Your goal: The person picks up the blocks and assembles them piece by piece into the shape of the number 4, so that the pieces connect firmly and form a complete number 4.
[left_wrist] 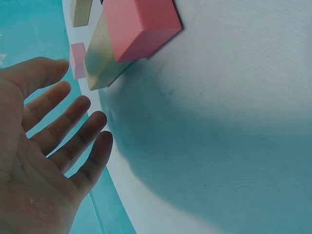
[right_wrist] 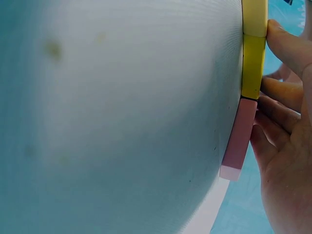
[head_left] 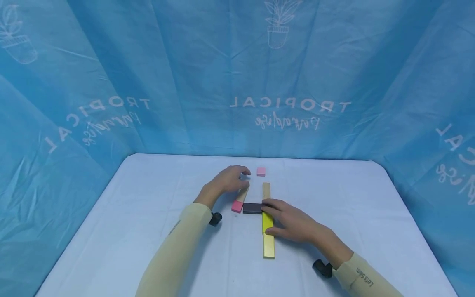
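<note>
My left hand (head_left: 230, 179) hovers with spread fingers over the far end of a tan wooden block (head_left: 243, 194). In the left wrist view that hand (left_wrist: 58, 131) is apart from the blocks. A red-pink block (left_wrist: 141, 29) meets the tan block's near end. My right hand (head_left: 293, 222) rests its fingers on the yellow block (head_left: 266, 222) and the right end of a dark block (head_left: 252, 208). A pale yellow block (head_left: 269, 246) and another tan block (head_left: 266, 189) line up with the yellow one. The right wrist view shows a pinkish-looking block (right_wrist: 240, 139) under the fingers.
A small pink block (head_left: 261, 171) lies alone near the back of the white table (head_left: 156, 231). A blue printed curtain (head_left: 208, 74) surrounds the table's back and sides. A black wrist camera (head_left: 215, 219) sits on the left wrist, another (head_left: 323, 269) on the right.
</note>
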A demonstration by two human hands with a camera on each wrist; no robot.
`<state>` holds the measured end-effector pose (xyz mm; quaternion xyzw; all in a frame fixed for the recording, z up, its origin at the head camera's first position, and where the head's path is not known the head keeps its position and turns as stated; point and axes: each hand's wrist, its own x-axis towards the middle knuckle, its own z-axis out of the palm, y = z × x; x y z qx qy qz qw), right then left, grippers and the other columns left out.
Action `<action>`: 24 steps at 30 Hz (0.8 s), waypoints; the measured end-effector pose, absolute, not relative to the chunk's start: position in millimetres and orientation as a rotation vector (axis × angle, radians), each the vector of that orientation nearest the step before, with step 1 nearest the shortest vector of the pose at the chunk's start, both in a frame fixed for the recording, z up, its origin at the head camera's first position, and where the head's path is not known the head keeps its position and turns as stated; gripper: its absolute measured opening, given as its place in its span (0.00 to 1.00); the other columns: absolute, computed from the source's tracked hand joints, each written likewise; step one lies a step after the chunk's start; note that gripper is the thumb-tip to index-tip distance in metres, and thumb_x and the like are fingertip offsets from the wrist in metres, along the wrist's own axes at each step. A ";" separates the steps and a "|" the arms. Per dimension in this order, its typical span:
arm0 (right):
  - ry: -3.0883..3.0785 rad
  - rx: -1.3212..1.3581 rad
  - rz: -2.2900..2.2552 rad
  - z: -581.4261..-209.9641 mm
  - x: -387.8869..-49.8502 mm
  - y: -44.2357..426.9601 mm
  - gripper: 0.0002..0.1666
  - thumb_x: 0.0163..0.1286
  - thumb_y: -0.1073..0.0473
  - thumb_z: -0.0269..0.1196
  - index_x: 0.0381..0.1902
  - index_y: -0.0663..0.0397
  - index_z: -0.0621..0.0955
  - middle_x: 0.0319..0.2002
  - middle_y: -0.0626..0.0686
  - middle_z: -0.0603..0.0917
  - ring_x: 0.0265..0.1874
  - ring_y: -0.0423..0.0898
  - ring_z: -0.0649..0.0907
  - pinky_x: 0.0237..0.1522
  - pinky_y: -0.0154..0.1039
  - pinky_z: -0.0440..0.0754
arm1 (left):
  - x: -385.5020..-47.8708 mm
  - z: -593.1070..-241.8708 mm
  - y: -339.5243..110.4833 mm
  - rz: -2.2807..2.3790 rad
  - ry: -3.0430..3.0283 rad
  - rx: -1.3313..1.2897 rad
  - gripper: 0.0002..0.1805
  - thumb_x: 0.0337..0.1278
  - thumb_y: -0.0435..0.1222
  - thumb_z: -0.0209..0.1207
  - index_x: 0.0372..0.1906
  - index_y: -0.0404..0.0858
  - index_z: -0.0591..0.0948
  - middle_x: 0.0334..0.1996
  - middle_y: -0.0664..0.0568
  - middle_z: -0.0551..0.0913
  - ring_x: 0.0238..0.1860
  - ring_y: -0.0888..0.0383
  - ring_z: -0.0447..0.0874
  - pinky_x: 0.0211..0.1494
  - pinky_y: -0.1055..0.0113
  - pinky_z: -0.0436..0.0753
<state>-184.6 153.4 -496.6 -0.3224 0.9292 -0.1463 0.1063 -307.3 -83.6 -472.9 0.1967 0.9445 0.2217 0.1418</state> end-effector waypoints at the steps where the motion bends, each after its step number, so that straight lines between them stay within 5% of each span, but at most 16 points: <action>1: 2.738 -0.952 -0.432 -496.6 -184.5 153.5 0.44 0.61 0.30 0.59 0.71 0.42 0.67 0.72 0.45 0.58 0.70 0.46 0.59 0.64 0.47 0.65 | -307.6 -472.8 -83.1 0.639 2.729 0.567 0.22 0.60 0.45 0.58 0.59 0.46 0.78 0.57 0.53 0.77 0.57 0.55 0.73 0.58 0.54 0.73; 24: 2.748 -0.987 -0.422 -502.5 -188.8 155.3 0.45 0.61 0.28 0.58 0.70 0.43 0.68 0.72 0.46 0.59 0.69 0.47 0.61 0.63 0.48 0.66 | -317.8 -473.8 -68.2 0.607 2.821 0.555 0.20 0.61 0.42 0.60 0.58 0.46 0.78 0.57 0.53 0.77 0.58 0.54 0.72 0.59 0.54 0.73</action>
